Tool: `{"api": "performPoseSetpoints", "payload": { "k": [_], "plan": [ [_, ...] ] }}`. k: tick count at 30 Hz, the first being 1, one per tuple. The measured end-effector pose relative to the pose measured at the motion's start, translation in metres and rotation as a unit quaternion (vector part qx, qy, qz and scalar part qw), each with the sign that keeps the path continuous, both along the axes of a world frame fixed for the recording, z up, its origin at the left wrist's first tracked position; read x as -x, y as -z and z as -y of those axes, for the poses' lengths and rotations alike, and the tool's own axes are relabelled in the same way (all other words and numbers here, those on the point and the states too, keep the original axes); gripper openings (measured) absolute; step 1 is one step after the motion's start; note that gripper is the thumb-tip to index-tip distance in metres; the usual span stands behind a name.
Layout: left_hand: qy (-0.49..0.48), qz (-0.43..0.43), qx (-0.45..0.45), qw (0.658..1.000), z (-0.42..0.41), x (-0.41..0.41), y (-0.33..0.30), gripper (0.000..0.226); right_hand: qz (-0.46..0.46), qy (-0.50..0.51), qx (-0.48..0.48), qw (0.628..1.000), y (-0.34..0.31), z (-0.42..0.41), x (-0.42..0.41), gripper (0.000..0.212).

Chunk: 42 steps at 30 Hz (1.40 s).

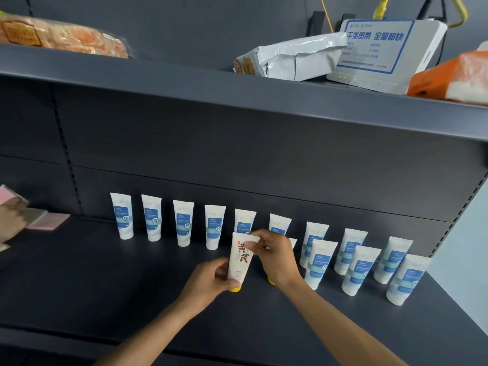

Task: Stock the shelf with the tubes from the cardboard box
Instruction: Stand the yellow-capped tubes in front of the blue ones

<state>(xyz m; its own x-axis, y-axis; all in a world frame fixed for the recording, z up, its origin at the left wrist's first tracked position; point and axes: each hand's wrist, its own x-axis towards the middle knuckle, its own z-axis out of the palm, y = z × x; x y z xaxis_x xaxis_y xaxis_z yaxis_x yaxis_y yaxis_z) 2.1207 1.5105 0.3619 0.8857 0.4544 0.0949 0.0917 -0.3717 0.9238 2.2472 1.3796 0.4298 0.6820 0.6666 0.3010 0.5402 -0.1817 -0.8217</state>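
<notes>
Head view: both hands work at a dark shelf [132, 281]. The left hand [211, 282] grips the lower end of a cream tube [239, 256] with brown characters, thumb and fingers curled round it just above its yellow cap [235, 288], which rests on the shelf. The right hand [274, 257] pinches the tube's flat top edge, holding it upright. Under the right wrist a second yellow cap [271, 281] shows; its tube is mostly hidden by the hand.

Behind stands a row of white tubes with blue labels [183, 223], caps down, running from left to right along the back panel. To the right, a second row [320, 264] stands in front of the first.

At the far left edge, another person's hand [10, 223] touches pink packets [48, 220]. On the upper shelf [237, 101] lie a silver bag [290, 59], a white router [383, 54] and an orange pack [454, 77].
</notes>
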Motion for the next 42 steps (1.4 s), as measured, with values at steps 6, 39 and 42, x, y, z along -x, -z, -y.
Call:
{"api": "performPoseSetpoints", "payload": {
  "k": [6, 39, 42],
  "plan": [
    [0.012, -0.01, -0.015, 1.0, -0.007, -0.012, 0.001, 0.042, 0.018, 0.017, 0.008, 1.0, 0.0, -0.008, -0.008, 0.006],
    [-0.016, -0.009, -0.023, 1.0, -0.026, -0.051, 0.038, 0.048, 0.179, 0.037, 0.11, 0.977, 0.017, -0.031, -0.02, 0.019],
    [-0.039, 0.009, -0.041, 0.998, -0.023, -0.048, 0.036, 0.059, 0.194, 0.029, 0.104, 0.975, 0.013, -0.026, -0.018, 0.032]
  ]
}}
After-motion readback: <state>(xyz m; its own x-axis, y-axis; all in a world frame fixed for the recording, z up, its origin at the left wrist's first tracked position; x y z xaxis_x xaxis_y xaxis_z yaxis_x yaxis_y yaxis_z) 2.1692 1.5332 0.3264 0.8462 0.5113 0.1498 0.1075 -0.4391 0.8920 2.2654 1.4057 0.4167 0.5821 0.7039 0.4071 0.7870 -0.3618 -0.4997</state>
